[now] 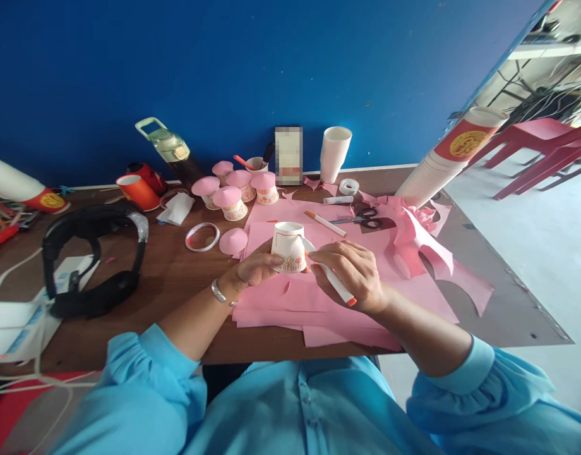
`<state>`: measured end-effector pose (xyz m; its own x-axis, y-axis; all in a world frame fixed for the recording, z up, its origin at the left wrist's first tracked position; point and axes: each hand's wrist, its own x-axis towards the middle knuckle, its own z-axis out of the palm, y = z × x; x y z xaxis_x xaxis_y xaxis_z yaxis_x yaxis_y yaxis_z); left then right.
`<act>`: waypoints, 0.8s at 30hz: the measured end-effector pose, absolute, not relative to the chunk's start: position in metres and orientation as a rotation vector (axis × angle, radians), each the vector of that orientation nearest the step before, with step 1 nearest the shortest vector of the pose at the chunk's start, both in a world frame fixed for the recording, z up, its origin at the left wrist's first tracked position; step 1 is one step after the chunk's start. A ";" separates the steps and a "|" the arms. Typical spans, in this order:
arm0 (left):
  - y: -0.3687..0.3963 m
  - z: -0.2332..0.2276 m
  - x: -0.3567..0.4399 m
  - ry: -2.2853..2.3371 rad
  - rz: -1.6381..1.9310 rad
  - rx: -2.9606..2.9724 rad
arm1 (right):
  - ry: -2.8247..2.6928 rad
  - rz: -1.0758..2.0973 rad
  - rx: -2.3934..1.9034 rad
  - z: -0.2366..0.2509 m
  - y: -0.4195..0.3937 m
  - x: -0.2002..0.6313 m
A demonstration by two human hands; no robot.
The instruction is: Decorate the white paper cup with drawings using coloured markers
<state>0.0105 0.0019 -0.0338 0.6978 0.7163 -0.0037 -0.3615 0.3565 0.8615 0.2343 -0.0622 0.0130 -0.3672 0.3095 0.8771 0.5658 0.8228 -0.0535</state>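
My left hand [261, 268] is closed around a white paper cup [288, 243], turned upside down above the pink paper [266, 300]. Orange and red flowers and grass strokes run along the cup's lower rim, and a drawn line shows higher up. A small white flap sticks out at its right side. In my right hand [354, 272] is a white marker [336, 285] with an orange-red end, its tip side close to the cup; whether it touches is hidden by my fingers. Several decorated cups with pink cone tops [228, 197] stand behind, and a loose pink cone [233, 241] lies left of the cup.
Behind the sheets lie another marker [326, 224], black scissors [366, 218] and tape [348, 186]. Cup stacks [335, 155], a phone [289, 155] and a bottle [172, 151] stand near the blue wall. A black headset [94, 259] lies left; pink scraps [423, 237] lie right.
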 end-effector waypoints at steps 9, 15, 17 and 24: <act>0.002 -0.034 0.010 0.390 0.699 0.960 | -1.985 -0.310 -0.656 0.013 -0.062 0.234; 0.003 -0.036 0.008 0.382 0.706 0.981 | -2.005 -0.281 -0.661 0.013 -0.063 0.235; 0.003 -0.034 0.009 0.373 0.709 0.984 | -2.010 -0.264 -0.656 0.013 -0.064 0.235; 0.002 -0.030 0.013 0.377 0.716 0.990 | -2.019 -0.219 -0.640 0.013 -0.066 0.234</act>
<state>0.0127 0.0022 -0.0296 0.7147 0.6989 0.0260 -0.3734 0.3499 0.8591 0.2337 -0.0664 0.0134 -0.3919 0.3489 0.8513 0.5230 0.8457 -0.1059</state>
